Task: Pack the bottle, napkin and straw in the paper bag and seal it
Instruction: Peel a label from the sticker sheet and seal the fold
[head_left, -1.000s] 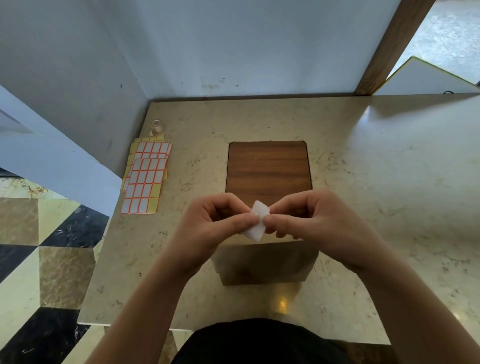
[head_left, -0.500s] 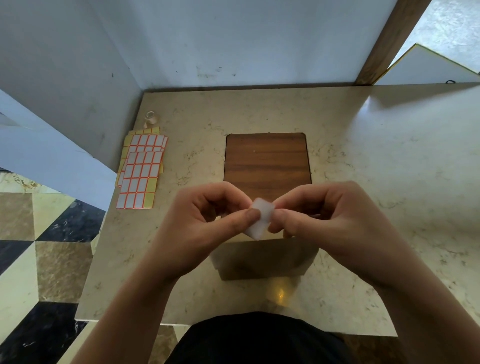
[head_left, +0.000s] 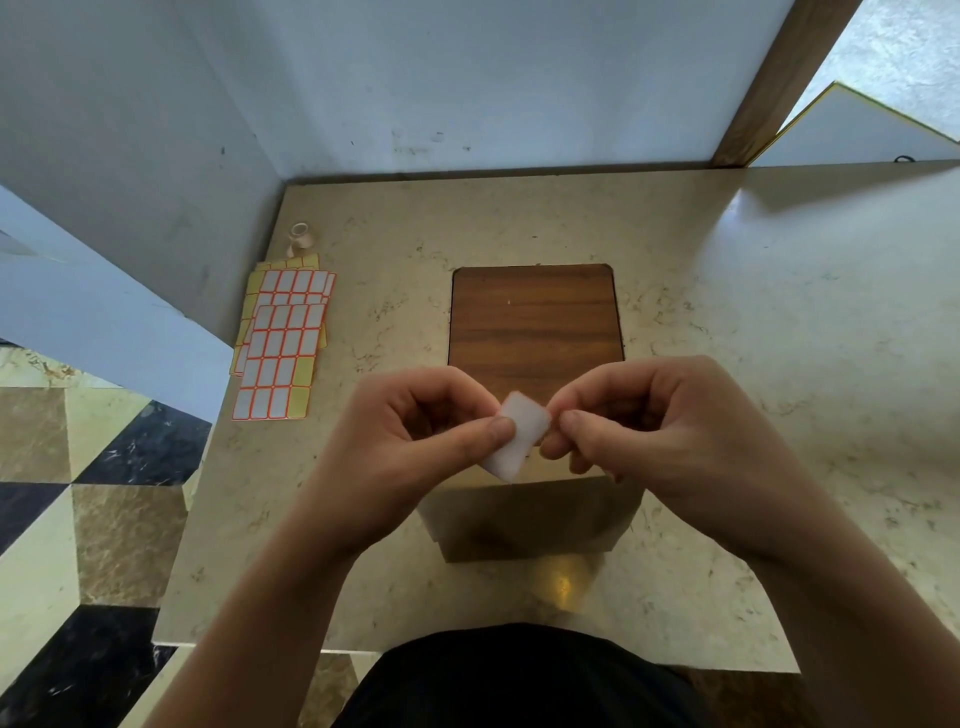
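White and small, the sticker label (head_left: 517, 441) I am working sits between my two hands, lifted clear of the marble-look tabletop (head_left: 753, 322). My left hand (head_left: 410, 447) grips it with the thumb laid across its near-left edge and the fingers curled behind; my right hand (head_left: 660, 441) pinches at its far-right corner with thumb and forefinger, the other fingers tucked in. Its long axis runs on a slant, from near-left up to far-right, so each hand has one end and neither is plainly nearer.

The brown paper bag (head_left: 530, 514) stands directly under and just nearer me than the label, close to the table's near edge, its top apparently folded over. I judge the seal turns on that relation: the label has to go straight down and slightly toward me onto the fold. I cannot see the bottle, napkin or straw; presumably they are inside.

Beyond the bag lies a dark wood board (head_left: 535, 322). At the table's far-left corner lie the label sheets (head_left: 283, 338), white blanks bordered in orange on yellow backing. No writing or brand is legible anywhere.
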